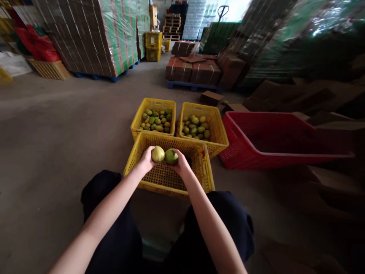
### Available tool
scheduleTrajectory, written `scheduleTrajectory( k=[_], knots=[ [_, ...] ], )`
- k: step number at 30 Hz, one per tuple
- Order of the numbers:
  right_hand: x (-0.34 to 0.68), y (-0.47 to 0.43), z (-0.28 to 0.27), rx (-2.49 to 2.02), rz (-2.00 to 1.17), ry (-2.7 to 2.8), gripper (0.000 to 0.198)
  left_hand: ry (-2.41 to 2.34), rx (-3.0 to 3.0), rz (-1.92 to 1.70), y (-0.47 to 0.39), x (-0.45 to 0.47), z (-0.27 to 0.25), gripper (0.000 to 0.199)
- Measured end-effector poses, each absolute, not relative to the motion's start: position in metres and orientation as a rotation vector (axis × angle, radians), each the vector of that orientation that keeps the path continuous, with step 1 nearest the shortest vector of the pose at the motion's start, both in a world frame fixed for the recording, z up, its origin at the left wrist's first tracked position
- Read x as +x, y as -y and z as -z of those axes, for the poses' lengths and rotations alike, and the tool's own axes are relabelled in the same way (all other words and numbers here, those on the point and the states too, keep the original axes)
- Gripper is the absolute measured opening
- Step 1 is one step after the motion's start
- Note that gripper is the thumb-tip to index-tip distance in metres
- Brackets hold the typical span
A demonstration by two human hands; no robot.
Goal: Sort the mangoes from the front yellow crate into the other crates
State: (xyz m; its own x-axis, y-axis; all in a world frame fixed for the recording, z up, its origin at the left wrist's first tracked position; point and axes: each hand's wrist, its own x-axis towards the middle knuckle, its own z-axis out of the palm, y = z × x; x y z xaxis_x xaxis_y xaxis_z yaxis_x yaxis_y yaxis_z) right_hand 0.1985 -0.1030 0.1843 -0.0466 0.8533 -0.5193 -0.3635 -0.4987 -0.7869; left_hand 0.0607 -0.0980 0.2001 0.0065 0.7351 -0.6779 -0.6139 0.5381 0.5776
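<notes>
Head view: left hand point(147, 159) has its fingers wrapped round a yellowish mango point(157, 154), right hand point(181, 163) likewise grips a green mango point(171, 156), fruits touching, both above the near yellow crate point(205, 179). Beyond that crate sit two fruit-filled yellow crates point(137, 123), red tub point(242, 152) to its right; near crate's floor looks bare, partly hidden.

Two fruit-filled crates point(154, 104) point(212, 114) sit side by side behind the near crate point(168, 182).

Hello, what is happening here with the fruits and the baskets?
A seated person holds two fruits over the near yellow crate: a pale yellow-green fruit in the left hand and a darker green fruit in the right hand. This crate looks almost empty. Behind it stand two yellow crates partly filled with similar fruit, and a red tub lies to the right.
</notes>
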Motion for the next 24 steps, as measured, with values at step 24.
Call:
scheduleTrajectory(
  k=[24],
  knots=[
    [0.219,0.148,-0.208,-1.390,-2.224,0.939,0.074,-1.346,0.568,-0.599,0.119,0.037,-0.223,0.058]
  ],
)
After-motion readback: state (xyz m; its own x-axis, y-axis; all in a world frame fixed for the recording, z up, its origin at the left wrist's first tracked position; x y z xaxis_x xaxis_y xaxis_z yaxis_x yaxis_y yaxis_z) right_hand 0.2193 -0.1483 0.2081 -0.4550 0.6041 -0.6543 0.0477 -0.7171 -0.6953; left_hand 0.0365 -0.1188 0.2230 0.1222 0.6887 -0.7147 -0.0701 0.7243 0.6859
